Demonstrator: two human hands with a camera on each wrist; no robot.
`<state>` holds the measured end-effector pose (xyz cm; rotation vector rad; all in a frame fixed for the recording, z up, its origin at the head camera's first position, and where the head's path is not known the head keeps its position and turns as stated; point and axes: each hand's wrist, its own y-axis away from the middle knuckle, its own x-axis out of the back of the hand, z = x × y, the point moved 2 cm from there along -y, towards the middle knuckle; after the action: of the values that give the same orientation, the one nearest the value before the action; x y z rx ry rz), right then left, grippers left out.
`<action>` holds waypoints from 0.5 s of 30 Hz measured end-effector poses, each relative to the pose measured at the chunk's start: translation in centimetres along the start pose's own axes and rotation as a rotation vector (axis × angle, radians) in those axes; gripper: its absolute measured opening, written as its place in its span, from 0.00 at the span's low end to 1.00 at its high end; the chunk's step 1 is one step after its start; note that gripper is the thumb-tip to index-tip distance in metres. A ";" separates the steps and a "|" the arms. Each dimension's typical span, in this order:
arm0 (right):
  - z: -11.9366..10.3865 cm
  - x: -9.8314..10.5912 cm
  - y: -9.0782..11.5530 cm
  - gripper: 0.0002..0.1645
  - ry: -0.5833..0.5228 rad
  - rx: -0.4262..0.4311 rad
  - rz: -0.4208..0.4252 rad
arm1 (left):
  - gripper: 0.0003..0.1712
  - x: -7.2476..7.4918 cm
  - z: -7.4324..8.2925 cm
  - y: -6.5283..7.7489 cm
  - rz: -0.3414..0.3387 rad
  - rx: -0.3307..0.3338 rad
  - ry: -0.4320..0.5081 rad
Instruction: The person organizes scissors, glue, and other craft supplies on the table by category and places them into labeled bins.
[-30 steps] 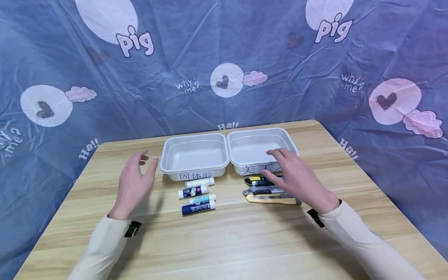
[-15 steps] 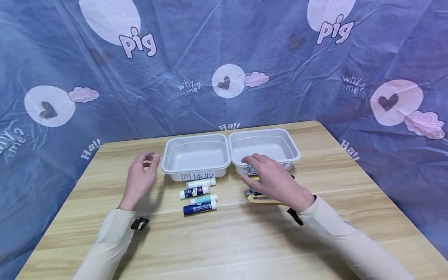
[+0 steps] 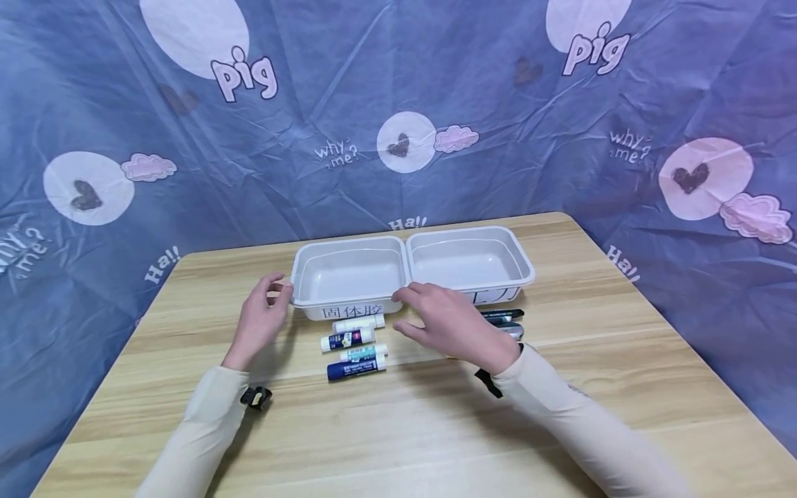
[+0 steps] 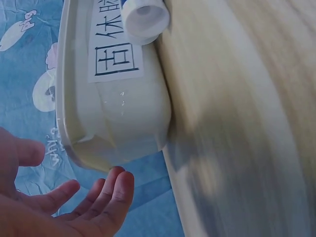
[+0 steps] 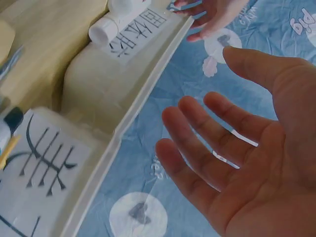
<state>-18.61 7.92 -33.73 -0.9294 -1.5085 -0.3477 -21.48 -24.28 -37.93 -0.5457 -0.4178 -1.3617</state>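
My left hand (image 3: 260, 317) is beside the left end of a white plastic tray (image 3: 349, 277), fingers relaxed; in the left wrist view its fingertips (image 4: 123, 182) come right at the tray's corner. My right hand (image 3: 451, 325), fingers loosely spread, hovers at that tray's near right corner and overlaps the seam with a second white tray (image 3: 467, 266). In the right wrist view nothing lies within its fingers (image 5: 187, 128). Several glue sticks (image 3: 356, 369) lie in a column before the left tray. Utility knives (image 3: 513, 330) lie before the right tray, mostly hidden under my right hand.
Both trays stand side by side on a wooden table (image 3: 373, 443), with paper labels (image 3: 351, 312) in Chinese characters on their front walls. Behind the table hangs a blue printed cloth (image 3: 311, 180). Each wrist wears a black strap (image 3: 257, 398).
My right hand has swept left from over the knives and the right tray to the left tray's near right corner. My left hand has edged right to the left tray's end.
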 end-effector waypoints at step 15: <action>-1.6 -3.7 -0.1 0.20 0.061 0.110 -0.075 | 0.31 -1.1 -0.6 -0.1 -0.044 0.008 -0.014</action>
<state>-17.88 5.46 -36.89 -0.7703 -1.4940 -0.3414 -21.76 -23.76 -39.04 -0.5431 -0.4486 -1.3983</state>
